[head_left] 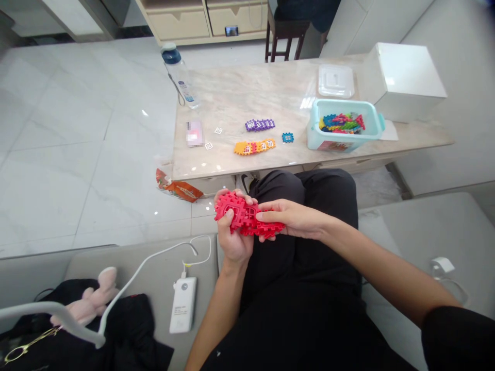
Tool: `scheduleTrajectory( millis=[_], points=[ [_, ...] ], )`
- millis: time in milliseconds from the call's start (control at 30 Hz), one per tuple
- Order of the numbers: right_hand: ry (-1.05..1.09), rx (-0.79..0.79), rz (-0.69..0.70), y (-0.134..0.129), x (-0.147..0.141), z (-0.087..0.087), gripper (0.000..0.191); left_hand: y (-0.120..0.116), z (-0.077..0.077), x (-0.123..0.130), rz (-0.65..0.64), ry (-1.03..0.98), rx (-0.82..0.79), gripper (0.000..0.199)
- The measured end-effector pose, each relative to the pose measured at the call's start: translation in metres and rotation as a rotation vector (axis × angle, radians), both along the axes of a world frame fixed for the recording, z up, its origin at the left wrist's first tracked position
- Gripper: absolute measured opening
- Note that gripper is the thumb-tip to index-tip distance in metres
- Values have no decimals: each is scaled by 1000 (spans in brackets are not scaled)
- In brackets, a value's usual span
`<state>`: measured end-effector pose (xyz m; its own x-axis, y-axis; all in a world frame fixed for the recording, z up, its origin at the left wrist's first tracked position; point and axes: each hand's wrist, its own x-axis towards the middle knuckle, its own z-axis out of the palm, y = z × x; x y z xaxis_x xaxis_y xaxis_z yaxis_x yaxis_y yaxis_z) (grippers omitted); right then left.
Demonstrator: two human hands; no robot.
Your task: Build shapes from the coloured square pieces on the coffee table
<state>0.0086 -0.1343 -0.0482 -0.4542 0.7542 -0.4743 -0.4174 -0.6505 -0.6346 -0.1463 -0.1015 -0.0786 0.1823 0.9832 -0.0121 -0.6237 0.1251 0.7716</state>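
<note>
Several red interlocking plastic building tiles (249,216) with toothed edges are bunched together above my lap. My left hand (234,234) is closed around their left end, its thumb pressed on the front tile. At the right end my right hand (284,216) grips the same tiles between thumb and fingers. On the table beyond lie a row of purple tiles (260,125), a row of orange tiles (254,147) with a red piece among them, and a single blue tile (287,137). How the red tiles are joined, I cannot tell.
A light-blue bin (346,141) of mixed colored pieces stands on the table (232,93), with a clear lid (336,81) and white box (410,82) behind. A water bottle (181,77) stands at the left corner. A power bank (183,305) lies on the sofa.
</note>
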Motion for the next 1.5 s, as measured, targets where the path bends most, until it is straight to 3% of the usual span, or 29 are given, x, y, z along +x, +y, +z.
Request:
scheduleTrajectory(
  millis=[300, 533, 833, 1033, 1167, 1333, 1400, 1500],
  points=[
    [-115, -17, -176, -7, -15, -16, 49, 5, -1, 2, 83, -7, -46, 27],
    [-165, -3, -301, -14, -7, -6, 47, 16, -5, -4, 106, 15, -4, 28],
    [-329, 121, -154, -5, 12, 11, 48, 7, -32, -14, -201, 236, 199, 47],
    [-498, 192, -24, 2, 21, 16, 44, 10, -24, -17, -274, 422, 378, 62],
    [-558, 270, -7, 2, 22, 17, 44, 5, -21, -11, -187, 420, 266, 42],
    [-515, 292, -30, -9, 23, 15, 54, 3, -21, -6, -89, 131, -25, 42],
    [-553, 303, -98, -15, 24, 15, 53, 5, -19, -6, -33, 54, -132, 40],
    [-774, 394, -351, -23, 22, 12, 46, 8, -18, -5, -6, 17, -260, 37]
  ],
)
